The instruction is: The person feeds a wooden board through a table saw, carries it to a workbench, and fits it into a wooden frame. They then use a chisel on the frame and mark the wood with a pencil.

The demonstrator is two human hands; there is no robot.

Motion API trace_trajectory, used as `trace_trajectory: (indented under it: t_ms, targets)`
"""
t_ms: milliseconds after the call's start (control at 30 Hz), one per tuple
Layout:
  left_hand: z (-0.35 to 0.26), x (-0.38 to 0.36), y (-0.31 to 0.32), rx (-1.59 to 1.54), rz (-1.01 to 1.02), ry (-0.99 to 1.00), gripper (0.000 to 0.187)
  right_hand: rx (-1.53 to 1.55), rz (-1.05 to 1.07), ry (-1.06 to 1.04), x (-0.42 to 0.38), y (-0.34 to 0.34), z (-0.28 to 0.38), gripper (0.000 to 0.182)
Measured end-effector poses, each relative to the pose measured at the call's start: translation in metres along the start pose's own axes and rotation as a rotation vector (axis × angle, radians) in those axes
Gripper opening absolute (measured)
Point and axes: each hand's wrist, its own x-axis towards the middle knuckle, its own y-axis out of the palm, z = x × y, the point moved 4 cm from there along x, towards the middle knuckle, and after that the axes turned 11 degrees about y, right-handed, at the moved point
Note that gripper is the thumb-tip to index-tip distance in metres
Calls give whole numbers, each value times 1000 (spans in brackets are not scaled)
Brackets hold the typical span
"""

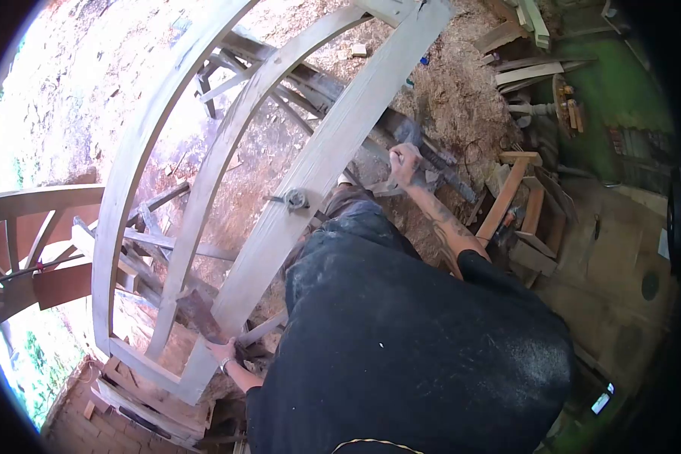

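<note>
A pale wooden frame with curved ribs (227, 144) and a wide straight board (333, 144) lies in front of me. At its lower end my left hand (221, 352) grips a reddish-brown flat piece (200, 314), which overlaps the board's edge. My right hand (405, 162) is closed, just right of the board and apart from it; what its curled fingers hold, if anything, I cannot make out. A small grey round object (295, 199) with a short stem rests midway along the board.
Dark supports (310, 87) stand under the frame. Wood shavings (461, 91) cover the ground. Another curved wooden piece (41, 200) juts in from the left. Timber offcuts (533, 72) lie at upper right, and an orange-brown wooden frame (505, 198) stands right of my arm.
</note>
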Motion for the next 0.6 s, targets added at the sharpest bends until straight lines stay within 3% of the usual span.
trace_trajectory:
  t_ms: [33, 133, 167, 267, 300, 367, 467, 600]
  targets:
    - [-18, -10, -1, 121, -90, -55, 109, -20, -3, -5, 6, -4, -20, 10]
    - [-91, -49, 6, -33, -492, -9, 93, -152, 103, 207, 25, -14, -83, 20]
    - [-103, -54, 32, -146, -603, -22, 82, -288, 65, 176, 24, -11, -118, 44]
    - [-157, -69, 125, -850, -263, -427, 77, -350, 312, 371, 38, -23, -132, 72]
    - [-190, -70, 155, -1119, -123, -472, 77, -386, 548, 514, 46, -33, -123, 92]
    - [-262, -70, 190, -1496, 116, -553, 77, -479, 573, 458, 39, -31, -133, 93]
    - [-345, -53, 193, -1749, 242, -523, 76, -540, 611, 424, 40, -27, -145, 97]
    - [-385, -31, 166, -1778, 219, -460, 75, -515, 626, 495, 35, -17, -178, 92]
